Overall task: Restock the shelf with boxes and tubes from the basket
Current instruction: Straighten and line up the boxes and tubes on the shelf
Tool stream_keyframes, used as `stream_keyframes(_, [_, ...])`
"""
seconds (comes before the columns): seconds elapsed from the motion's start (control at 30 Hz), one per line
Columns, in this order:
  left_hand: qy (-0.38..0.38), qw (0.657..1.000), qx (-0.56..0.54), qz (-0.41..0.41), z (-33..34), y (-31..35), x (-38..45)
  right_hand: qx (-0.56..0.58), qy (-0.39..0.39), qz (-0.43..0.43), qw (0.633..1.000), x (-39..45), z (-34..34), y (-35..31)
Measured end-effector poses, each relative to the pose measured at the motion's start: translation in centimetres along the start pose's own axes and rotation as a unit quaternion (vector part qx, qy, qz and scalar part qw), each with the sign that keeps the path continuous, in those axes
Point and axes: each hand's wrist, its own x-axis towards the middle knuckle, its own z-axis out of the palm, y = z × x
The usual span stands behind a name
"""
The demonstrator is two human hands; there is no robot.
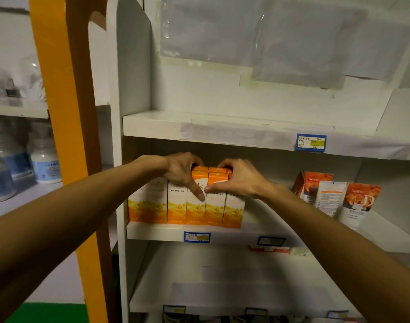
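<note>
Both hands' fingers curled | left hand [179, 170], right hand [237, 177] gripping boxes [197, 206]

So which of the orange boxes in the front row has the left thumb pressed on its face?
The middle box, third from either end of the five; the left hand lays its thumb on its front, while the other four fronts are bare.

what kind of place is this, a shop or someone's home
Most likely a shop, perhaps a pharmacy or cosmetics store. The white shelf carries price labels on its edge, identical orange boxes stand in a row facing out, and matching tubes stand further right.
</note>
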Motion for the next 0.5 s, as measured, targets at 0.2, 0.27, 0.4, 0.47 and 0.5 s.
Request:
stream_keyframes(0.2, [-0.001, 1.0, -0.016, 0.003, -0.02, -0.4, 0.16, 0.005, 0.012, -0.005, 1.0, 0.15, 0.14, 0.07])
stream_keyframes(0.27, [0.004, 1.0, -0.013, 0.004, 0.07, -0.38, 0.14, 0.007, 0.016, -0.011, 1.0, 0.09, 0.28, 0.2])
stream_keyframes(0.4, [-0.002, 1.0, 0.001, 0.003, 0.11, -0.07, -0.05, -0.012, 0.013, -0.028, 0.999, 0.16, 0.25, 0.34])
stream_keyframes(0.47, [0.003, 1.0, 0.016, 0.002, 0.12, 0.08, -0.22, -0.032, 0.006, -0.032, 0.999, 0.18, 0.09, 0.25])
stream_keyframes(0.5, [0.007, 1.0, 0.026, 0.001, 0.11, 0.12, -0.34, -0.045, 0.004, -0.034, 0.998, 0.18, -0.01, 0.2])
